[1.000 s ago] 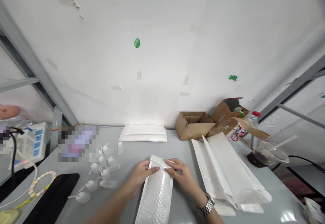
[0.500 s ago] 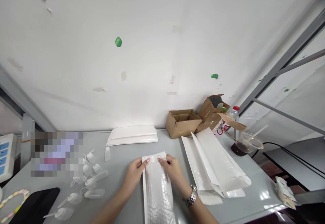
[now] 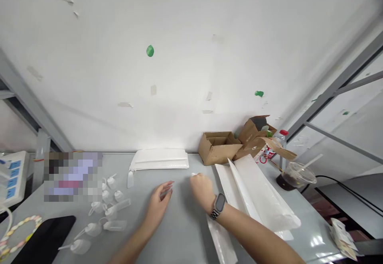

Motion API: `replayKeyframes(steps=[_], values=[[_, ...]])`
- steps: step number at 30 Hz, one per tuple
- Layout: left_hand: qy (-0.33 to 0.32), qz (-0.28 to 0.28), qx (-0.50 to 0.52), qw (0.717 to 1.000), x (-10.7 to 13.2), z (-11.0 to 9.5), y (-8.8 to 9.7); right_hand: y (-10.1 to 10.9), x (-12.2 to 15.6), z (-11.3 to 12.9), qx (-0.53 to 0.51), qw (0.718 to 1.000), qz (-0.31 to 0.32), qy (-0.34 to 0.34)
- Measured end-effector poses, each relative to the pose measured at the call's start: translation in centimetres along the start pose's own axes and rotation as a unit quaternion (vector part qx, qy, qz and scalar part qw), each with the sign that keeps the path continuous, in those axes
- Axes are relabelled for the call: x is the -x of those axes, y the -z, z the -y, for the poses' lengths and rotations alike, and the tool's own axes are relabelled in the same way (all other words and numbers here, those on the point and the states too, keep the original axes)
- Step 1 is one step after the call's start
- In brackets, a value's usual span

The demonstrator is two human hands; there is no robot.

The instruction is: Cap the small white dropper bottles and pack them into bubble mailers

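My right hand [image 3: 203, 190], with a watch at the wrist, is closed round the top of a white bubble mailer [image 3: 221, 242]. The mailer hangs edge-on under my forearm, so much of it is hidden. My left hand [image 3: 160, 202] is over the grey table with its fingers parted and nothing in them. To the right, more white bubble mailers [image 3: 254, 192] lie overlapping in a loose pile. A neat stack of flat white mailers [image 3: 161, 159] rests against the wall at the back.
Several small translucent squeeze bottles [image 3: 115, 206] lie at left, near a black phone [image 3: 44, 238] and a bead bracelet [image 3: 20, 228]. A cardboard box [image 3: 220, 148], a paper bag [image 3: 254, 140] and a cup of dark drink [image 3: 295, 176] stand at back right.
Both hands held the mailer's top edge before. My left hand has let go, and my right hand has turned over and swung the mailer rightward. The view has shifted slightly left.
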State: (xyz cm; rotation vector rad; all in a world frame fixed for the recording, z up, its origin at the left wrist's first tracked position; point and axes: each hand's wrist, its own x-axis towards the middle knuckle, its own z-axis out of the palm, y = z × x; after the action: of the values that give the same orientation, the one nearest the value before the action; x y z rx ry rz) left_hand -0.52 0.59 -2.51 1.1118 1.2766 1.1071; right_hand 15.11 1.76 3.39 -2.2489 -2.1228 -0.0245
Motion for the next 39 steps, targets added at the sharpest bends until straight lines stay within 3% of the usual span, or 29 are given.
replayKeyframes(steps=[2,5,12,16,20,26,30,34,37,39], values=[[-0.002,-0.009,0.003,1.000,0.0,0.2,0.1,-1.8,-0.1,0.7,0.024,1.000,0.012,-0.004],[-0.002,-0.017,0.013,1.000,-0.1,0.3,0.2,-3.3,-0.4,-0.6,0.060,0.998,0.008,-0.026],[-0.012,0.001,0.019,1.000,-0.1,0.6,0.4,-3.3,-1.5,-6.5,0.108,0.992,-0.013,-0.065],[-0.007,-0.001,0.016,1.000,-0.1,0.4,0.4,-2.9,-1.6,-8.3,0.114,0.991,-0.027,-0.059],[-0.007,-0.018,0.027,0.999,-0.2,0.3,0.2,-1.9,-2.0,-6.7,0.108,0.993,-0.052,-0.014],[-0.013,-0.029,0.049,0.998,-0.4,0.6,0.0,-1.1,-6.1,1.0,0.074,0.976,-0.098,0.179],[-0.010,-0.046,0.052,0.998,-0.4,0.5,0.0,-1.6,-8.9,3.9,0.059,0.968,-0.109,0.218],[-0.008,-0.053,0.059,0.997,-0.2,0.3,-0.2,-0.3,-8.6,3.1,0.030,0.967,-0.147,0.206],[0.005,-0.072,0.090,0.993,0.1,-0.4,-0.1,1.5,-6.3,0.9,-0.009,0.967,-0.182,0.178],[0.026,-0.083,0.133,0.987,0.2,-1.2,0.2,2.2,-3.9,-0.9,-0.118,0.967,-0.165,0.157]])
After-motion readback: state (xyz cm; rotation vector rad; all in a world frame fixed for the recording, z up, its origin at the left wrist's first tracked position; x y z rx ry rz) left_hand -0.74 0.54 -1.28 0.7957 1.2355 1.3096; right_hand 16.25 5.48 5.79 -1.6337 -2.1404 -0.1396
